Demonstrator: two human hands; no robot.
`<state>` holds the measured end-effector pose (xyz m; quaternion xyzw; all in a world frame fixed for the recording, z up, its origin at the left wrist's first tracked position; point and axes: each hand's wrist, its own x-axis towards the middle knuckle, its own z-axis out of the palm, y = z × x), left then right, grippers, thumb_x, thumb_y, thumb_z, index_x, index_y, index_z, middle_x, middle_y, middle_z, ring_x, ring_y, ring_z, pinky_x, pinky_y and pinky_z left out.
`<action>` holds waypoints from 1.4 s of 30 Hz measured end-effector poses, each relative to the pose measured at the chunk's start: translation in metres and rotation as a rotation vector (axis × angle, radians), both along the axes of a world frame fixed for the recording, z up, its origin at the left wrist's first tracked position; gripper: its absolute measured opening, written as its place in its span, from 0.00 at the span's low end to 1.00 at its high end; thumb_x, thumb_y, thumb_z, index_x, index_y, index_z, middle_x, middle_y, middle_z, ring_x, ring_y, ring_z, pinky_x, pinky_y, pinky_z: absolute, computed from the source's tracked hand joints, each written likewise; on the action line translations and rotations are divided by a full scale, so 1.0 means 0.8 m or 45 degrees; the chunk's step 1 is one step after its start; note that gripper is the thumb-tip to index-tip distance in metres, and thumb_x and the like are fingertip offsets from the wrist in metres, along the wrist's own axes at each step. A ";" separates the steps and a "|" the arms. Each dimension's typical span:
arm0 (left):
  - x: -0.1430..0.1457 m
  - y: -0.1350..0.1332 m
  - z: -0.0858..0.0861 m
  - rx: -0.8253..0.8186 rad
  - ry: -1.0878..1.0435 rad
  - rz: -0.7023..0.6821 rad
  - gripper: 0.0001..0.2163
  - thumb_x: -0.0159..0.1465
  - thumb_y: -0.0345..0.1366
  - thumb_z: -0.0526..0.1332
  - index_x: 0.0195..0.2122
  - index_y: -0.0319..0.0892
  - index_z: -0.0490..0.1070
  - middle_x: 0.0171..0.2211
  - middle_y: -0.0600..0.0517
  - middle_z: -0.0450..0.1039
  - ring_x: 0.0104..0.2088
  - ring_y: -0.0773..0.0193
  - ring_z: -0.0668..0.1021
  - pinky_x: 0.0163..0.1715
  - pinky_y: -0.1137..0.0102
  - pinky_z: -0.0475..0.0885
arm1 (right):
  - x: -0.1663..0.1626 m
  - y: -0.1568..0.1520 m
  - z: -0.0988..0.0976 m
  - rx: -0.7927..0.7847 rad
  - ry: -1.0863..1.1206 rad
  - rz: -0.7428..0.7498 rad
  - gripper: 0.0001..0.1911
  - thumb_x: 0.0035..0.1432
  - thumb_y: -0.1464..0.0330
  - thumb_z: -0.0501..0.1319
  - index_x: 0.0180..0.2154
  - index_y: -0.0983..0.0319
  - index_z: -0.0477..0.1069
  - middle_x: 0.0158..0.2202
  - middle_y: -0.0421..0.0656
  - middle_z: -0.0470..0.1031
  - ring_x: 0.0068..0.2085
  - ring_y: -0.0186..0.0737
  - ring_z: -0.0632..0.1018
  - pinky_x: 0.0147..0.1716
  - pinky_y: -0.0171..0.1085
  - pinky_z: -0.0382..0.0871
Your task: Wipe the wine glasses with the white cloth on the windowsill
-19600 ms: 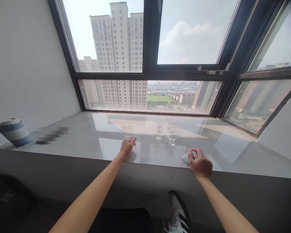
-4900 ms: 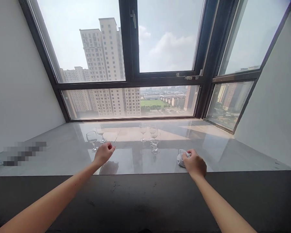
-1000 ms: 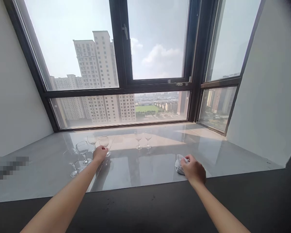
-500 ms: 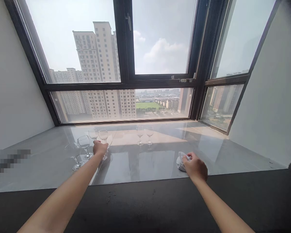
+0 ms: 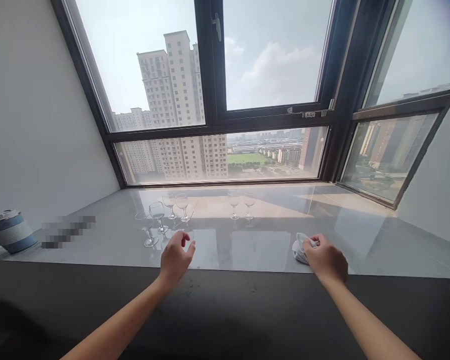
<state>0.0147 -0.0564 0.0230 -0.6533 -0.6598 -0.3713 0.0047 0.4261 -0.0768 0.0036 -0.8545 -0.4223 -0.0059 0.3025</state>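
Head view.
- Left hand (image 5: 176, 257): open, fingers loosely spread, holding nothing, above the near edge of the grey sill (image 5: 360, 235).
- Four stemmed glasses (image 5: 157, 216): upright in a cluster just beyond that hand.
- Right hand (image 5: 326, 260): closed on a white cloth (image 5: 299, 248) lying on the sill.
- Two more glasses (image 5: 234, 204): upright side by side, further back.
- Striped container (image 5: 9, 231): far left.

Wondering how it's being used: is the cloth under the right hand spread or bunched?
Bunched: the cloth is a crumpled wad on the sill, gripped by the right hand.

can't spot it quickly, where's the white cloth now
Head view, right of centre: the crumpled white cloth sits on the glossy grey sill, gripped by the right hand.
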 end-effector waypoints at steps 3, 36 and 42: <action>-0.081 -0.020 -0.002 0.257 -0.041 0.403 0.22 0.56 0.50 0.60 0.47 0.44 0.60 0.38 0.49 0.64 0.40 0.58 0.71 0.39 0.66 0.67 | 0.001 0.000 -0.001 0.001 0.014 -0.001 0.19 0.55 0.54 0.50 0.39 0.57 0.72 0.35 0.47 0.76 0.32 0.46 0.73 0.26 0.37 0.56; -0.171 0.126 0.002 -0.466 -0.120 0.476 0.14 0.51 0.50 0.62 0.31 0.48 0.77 0.48 0.48 0.74 0.46 0.48 0.74 0.40 0.63 0.66 | 0.002 0.003 -0.005 0.031 0.006 -0.012 0.18 0.54 0.55 0.54 0.37 0.59 0.73 0.34 0.48 0.75 0.31 0.44 0.73 0.25 0.36 0.54; -0.162 0.133 0.003 -0.514 -0.124 0.565 0.17 0.53 0.54 0.59 0.33 0.49 0.77 0.41 0.44 0.77 0.47 0.43 0.73 0.47 0.52 0.60 | 0.002 0.003 -0.005 0.036 0.011 -0.015 0.18 0.54 0.55 0.53 0.38 0.58 0.73 0.35 0.47 0.75 0.32 0.44 0.73 0.26 0.36 0.55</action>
